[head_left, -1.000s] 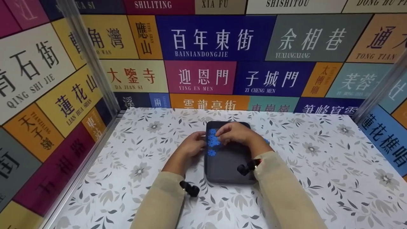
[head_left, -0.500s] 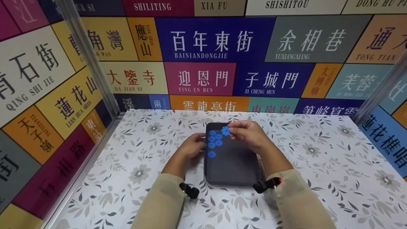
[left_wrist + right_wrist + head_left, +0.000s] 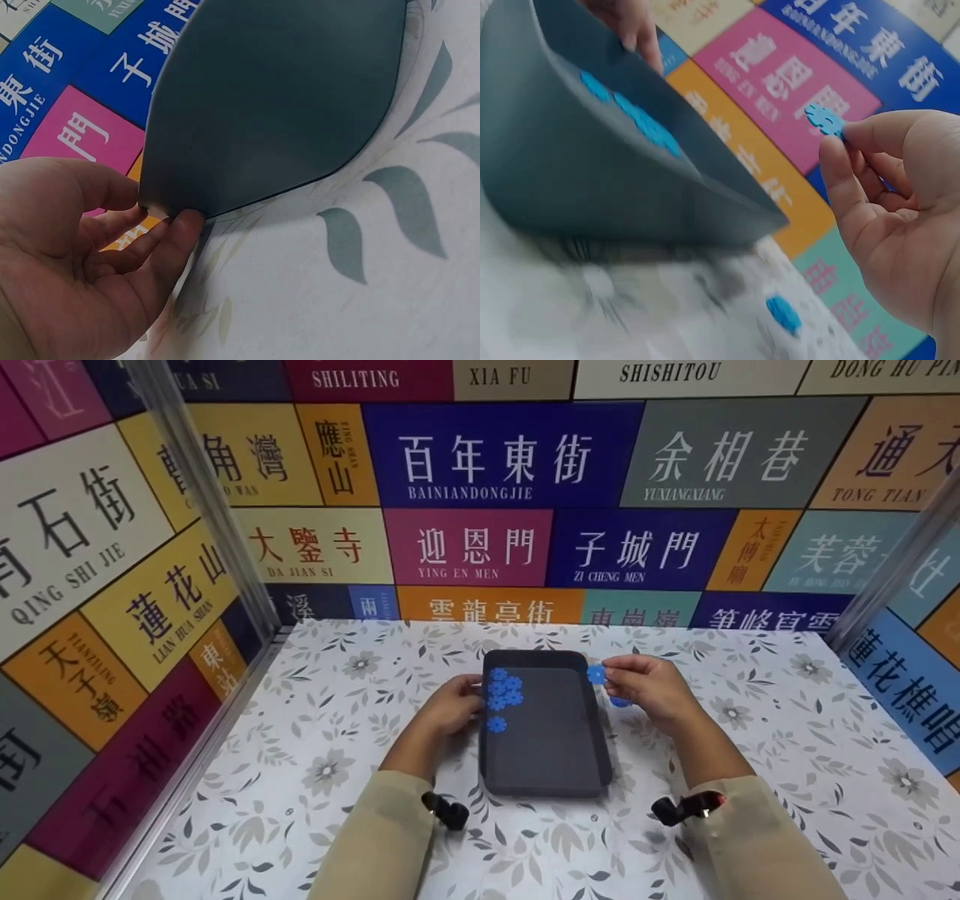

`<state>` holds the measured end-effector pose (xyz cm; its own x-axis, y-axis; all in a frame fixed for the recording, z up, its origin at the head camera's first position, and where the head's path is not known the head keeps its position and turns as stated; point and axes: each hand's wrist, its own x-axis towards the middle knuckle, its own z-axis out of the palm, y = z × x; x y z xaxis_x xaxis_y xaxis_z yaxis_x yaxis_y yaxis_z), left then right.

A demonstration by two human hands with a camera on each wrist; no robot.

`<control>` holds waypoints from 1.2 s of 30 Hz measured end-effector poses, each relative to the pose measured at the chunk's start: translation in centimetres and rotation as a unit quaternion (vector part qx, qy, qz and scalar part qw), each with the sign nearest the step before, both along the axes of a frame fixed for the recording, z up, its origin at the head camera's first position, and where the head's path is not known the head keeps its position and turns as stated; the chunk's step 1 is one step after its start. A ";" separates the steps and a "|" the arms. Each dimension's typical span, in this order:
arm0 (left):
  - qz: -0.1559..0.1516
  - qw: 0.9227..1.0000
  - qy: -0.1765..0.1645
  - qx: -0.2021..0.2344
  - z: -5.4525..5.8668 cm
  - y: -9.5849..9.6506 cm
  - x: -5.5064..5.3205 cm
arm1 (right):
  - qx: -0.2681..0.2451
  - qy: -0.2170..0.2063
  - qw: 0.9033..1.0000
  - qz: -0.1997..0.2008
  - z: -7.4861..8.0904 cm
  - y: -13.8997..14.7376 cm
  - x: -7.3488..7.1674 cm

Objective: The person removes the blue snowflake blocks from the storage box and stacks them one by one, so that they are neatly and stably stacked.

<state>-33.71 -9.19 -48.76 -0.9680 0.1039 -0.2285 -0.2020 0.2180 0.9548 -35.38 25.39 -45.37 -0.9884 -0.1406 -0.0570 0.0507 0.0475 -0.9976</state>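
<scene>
A dark grey tray (image 3: 551,735) with raised walls sits on the table. Several blue snowflake-shaped discs (image 3: 504,690) lie inside it along the far left side, most of them clustered and one a little apart. My left hand (image 3: 455,705) holds the tray's left wall; in the left wrist view its thumb and fingers (image 3: 184,232) meet the tray's edge. Just beyond the right wall, my right hand (image 3: 649,690) pinches one blue snowflake disc (image 3: 825,120) between thumb and forefinger, raised above the table. Under that hand, another blue disc (image 3: 784,313) lies on the table.
The table (image 3: 337,825) wears a white cover printed with grey flowers and leaves. Behind it stands a wall (image 3: 480,547) of colourful panels with lettering, and a similar side panel (image 3: 142,615) rises on the left. Clear upright strips (image 3: 225,510) mark the corners.
My right hand moved from inside the tray to the right, past the wall, carrying a blue snowflake disc. My left hand stayed at the tray's left side.
</scene>
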 end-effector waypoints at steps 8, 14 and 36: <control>-0.002 1.000 0.010 0.024 -0.3 0.1 0.0 | 0.004 -0.019 0.998 -0.054 -2.4 3.1 -1.0; 0.000 1.000 0.008 0.024 -0.4 0.1 -0.1 | 0.039 -0.039 0.996 -0.068 -4.8 4.5 -1.7; 0.002 1.000 0.000 0.031 -0.3 0.1 0.1 | 0.135 -0.037 0.987 -0.082 -5.9 4.5 -1.9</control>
